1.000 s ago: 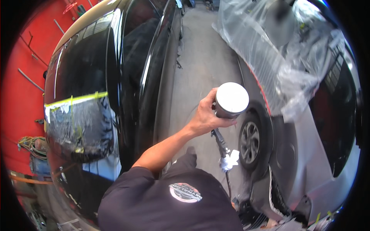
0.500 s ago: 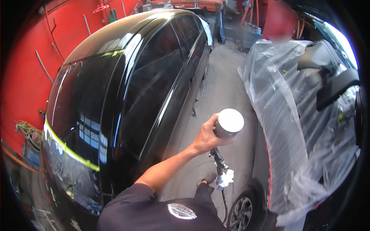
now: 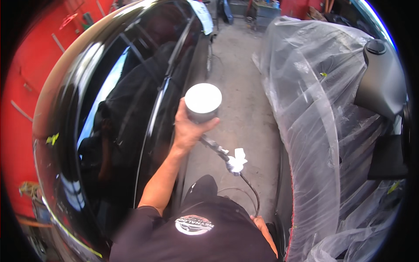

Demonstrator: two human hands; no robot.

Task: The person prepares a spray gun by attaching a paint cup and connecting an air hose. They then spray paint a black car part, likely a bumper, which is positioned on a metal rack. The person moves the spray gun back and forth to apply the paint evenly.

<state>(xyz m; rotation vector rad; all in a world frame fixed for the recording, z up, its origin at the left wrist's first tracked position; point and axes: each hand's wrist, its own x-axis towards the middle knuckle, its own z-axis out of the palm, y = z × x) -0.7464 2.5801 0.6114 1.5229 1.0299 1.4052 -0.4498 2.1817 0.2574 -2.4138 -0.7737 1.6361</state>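
Observation:
My left hand [image 3: 190, 129] is wrapped round the dark cup [image 3: 203, 116] of a spray gun, below its round white lid [image 3: 203, 98]. The gun's handle [image 3: 214, 147] slants down to the right, with white wrapping [image 3: 236, 161] about its lower end. From there a black air hose [image 3: 252, 187] curves down to my right hand [image 3: 260, 224], which is low beside my body and closed round the hose. Left of the gun stands a glossy black car [image 3: 131, 109], close to my left forearm.
Crumpled clear plastic sheeting [image 3: 301, 109] covers the vehicle on my right, whose mirror [image 3: 379, 78] sticks out. Between the vehicles runs a narrow grey concrete floor [image 3: 240, 78]. A grey cabinet [image 3: 265, 15] stands at the far end, and a red wall [image 3: 26, 78] lies beyond the black car.
My left hand and the spray gun now appear further left and higher in view. The view has turned and moved along the car. My right hand has come into sight on the hose.

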